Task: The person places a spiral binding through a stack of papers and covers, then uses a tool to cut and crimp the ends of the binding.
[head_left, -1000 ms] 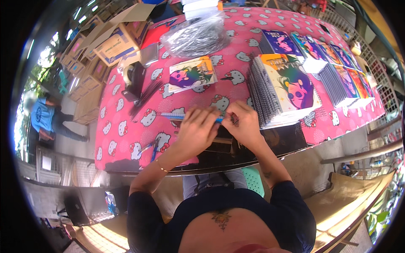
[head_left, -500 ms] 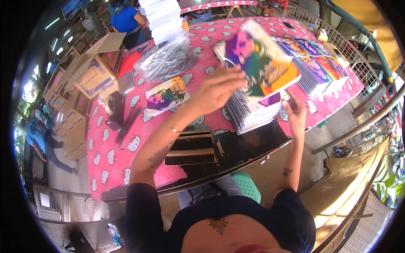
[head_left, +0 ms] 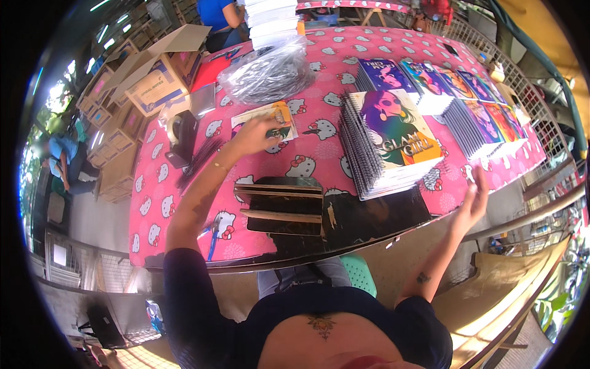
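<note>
My left hand (head_left: 257, 133) rests on a small notebook with a colourful illustrated cover (head_left: 284, 114), lying on the pink table left of the middle. Its fingers bend down onto the cover and hide part of it. My right hand (head_left: 472, 200) is open and holds nothing, by the table's near edge at the right. Between the hands stands a stack of spiral notebooks (head_left: 399, 138), a purple, green and orange cover on top. The coils face left. In front of my left hand sits a dark wooden block with ridges (head_left: 279, 215).
More notebook stacks (head_left: 479, 123) fill the right back. A clear bag of black coils (head_left: 267, 74) and tall white paper piles (head_left: 270, 23) stand farther off. At left are a tape dispenser (head_left: 182, 138), loose black coils (head_left: 198, 165), a blue pen (head_left: 213, 243) and cardboard boxes (head_left: 161, 85).
The notebook my left hand held lies on the near stack. That hand has moved left to the small notebook. My right hand has drawn away from the stack, to the right and nearer me.
</note>
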A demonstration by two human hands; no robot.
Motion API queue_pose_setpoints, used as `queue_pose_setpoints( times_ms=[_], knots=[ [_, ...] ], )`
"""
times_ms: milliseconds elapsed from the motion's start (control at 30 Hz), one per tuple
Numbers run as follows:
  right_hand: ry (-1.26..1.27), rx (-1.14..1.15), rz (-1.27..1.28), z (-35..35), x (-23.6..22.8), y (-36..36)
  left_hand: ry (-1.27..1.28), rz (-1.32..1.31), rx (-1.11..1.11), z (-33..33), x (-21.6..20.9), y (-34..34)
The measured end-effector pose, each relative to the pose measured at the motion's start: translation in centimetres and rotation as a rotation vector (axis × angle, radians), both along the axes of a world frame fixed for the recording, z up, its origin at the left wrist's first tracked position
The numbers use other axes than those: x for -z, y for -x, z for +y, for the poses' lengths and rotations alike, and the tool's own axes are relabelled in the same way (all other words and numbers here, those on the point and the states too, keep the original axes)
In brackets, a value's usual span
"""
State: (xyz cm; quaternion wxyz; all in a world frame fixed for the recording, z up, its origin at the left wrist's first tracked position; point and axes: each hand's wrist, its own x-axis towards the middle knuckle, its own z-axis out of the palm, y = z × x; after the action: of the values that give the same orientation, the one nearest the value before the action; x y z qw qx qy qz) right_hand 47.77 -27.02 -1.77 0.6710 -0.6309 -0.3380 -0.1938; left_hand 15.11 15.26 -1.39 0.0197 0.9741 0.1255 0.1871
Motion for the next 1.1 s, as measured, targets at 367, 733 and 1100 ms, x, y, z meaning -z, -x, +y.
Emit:
queue_pose_setpoints(
  times_ms=[367,733,1100],
  knots=[
    [0.19,-0.717,-0.307,10.1,-3.5,15.7,-0.1,-0.483,-0.215,-7.0,-7.6,2.7],
    [0.362,-0.876,0.192,13.6,5.1,16.9,-0.175,-0.115,0.086,-18.4,-11.4,2.4],
    [0.197,-0.912,0.385,14.9,6.0,22.0,0.372,-0.785,-0.477,-18.3,2.0,8.2]
  ],
)
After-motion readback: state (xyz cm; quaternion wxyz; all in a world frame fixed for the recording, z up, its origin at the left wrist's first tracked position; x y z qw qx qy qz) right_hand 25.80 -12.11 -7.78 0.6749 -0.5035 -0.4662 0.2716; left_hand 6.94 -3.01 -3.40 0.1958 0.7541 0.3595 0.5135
